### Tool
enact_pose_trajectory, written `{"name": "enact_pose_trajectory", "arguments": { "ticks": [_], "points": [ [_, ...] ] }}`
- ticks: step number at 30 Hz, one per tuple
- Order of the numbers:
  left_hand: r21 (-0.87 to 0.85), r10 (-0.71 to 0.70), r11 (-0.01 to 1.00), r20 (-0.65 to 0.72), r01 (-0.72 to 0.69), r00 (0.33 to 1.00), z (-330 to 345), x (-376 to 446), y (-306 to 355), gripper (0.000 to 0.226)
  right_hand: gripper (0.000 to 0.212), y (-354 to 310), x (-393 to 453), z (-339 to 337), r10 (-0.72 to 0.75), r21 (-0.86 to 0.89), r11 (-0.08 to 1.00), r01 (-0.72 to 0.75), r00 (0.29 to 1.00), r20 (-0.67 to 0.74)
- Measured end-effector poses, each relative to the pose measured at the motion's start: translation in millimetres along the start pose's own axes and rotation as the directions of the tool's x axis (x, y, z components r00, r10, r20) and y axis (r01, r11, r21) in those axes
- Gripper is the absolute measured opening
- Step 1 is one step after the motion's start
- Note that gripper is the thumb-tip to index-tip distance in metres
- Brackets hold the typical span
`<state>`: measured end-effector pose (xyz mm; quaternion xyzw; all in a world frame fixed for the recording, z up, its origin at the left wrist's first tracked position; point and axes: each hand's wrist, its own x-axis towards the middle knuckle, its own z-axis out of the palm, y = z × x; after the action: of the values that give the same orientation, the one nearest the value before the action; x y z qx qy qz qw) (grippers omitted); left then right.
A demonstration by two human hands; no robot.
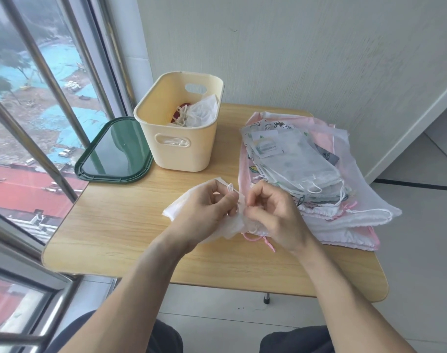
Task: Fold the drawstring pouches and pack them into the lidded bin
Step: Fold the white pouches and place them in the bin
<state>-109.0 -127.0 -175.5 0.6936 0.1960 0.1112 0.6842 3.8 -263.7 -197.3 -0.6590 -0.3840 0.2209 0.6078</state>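
My left hand grips a small white drawstring pouch above the middle of the wooden table. My right hand pinches the same pouch's white cord right beside the left fingers. A cream plastic bin stands at the back of the table, open, with a few folded pouches inside. Its dark green lid lies flat to the left of it. A stack of unfolded pouches, white, pink and printed, lies at the right.
A window with metal bars runs along the left side. A pale wall rises behind the table. The table's front edge is close to my knees, and a tiled floor shows on the right.
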Motion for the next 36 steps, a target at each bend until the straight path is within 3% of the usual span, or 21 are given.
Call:
{"name": "enact_pose_trajectory", "arguments": {
  "ticks": [8,12,16,24,28,31,36],
  "points": [
    [0.207,0.098,0.973,0.019,-0.1,0.995,-5,1,-8,0.017,0.004,6,-3,4,-0.126,-0.325,0.939,0.117,0.992,-0.007],
    [0.199,0.117,0.973,0.008,-0.116,0.993,-4,1,-9,0.015,0.008,8,-4,8,-0.144,-0.35,0.93,0.113,0.987,-0.065],
    [0.153,0.096,0.984,-0.004,-0.095,0.995,-3,1,-11,0.013,0.004,7,-3,7,-0.132,-0.359,0.927,0.11,0.991,-0.037],
    [0.213,0.044,0.973,0.217,-0.091,0.975,-13,4,-7,0.016,0.014,0,-8,8,-0.13,-0.37,0.92,0.133,0.991,0.034],
    [0.098,0.068,0.992,0.146,-0.083,0.987,-8,2,-7,0.013,0.005,-2,-8,8,-0.102,-0.311,0.945,0.098,0.995,0.004],
    [0.05,0.055,0.997,0.072,-0.059,0.996,-5,3,-6,0.013,0.02,-4,-7,8,-0.071,-0.263,0.963,0.056,0.996,-0.048],
    [0.101,0.086,0.991,0.058,-0.091,0.995,-4,4,-7,0.015,0.015,-9,-10,10,-0.057,-0.237,0.971,0.026,0.991,-0.125]
  ]
}}
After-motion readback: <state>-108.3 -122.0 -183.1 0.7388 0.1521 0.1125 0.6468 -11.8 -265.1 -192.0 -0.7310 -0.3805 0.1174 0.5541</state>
